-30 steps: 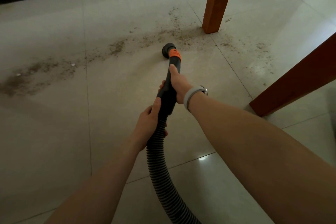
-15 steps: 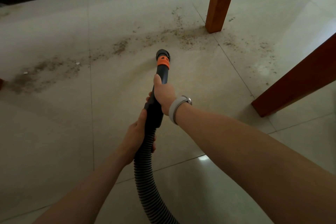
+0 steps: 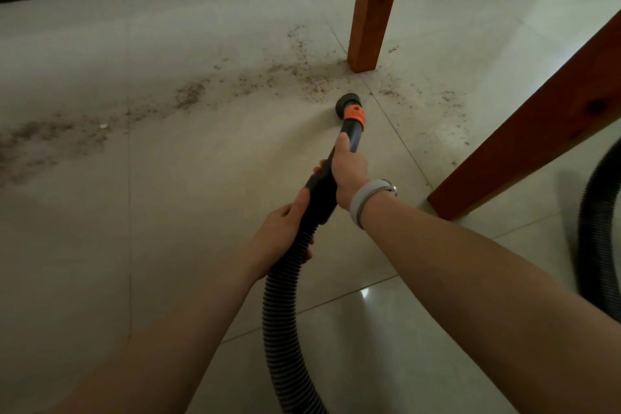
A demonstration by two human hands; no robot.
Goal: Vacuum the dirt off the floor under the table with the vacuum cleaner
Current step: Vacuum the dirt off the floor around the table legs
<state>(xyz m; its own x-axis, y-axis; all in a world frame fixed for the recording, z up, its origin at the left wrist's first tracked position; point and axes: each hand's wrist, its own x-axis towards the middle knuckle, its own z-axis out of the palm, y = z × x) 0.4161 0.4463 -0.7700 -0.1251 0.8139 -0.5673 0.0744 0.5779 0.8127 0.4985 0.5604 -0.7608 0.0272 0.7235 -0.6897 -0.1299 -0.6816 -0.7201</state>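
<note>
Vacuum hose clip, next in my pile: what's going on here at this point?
A person is vacuuming a tiled floor under a wooden table. The right hand grips the nozzle tube, while the left hand holds the ribbed hose where it joins. The nozzle mouth sits at the near edge of a dirt trail, close to the table leg. Most of the dirt, running off to the left, is not yet picked up.

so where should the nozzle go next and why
Probably ease the nozzle forward toward the table leg: it sits just short of the dirt scattered there, and both hands, right and left, already grip the hose.
</note>
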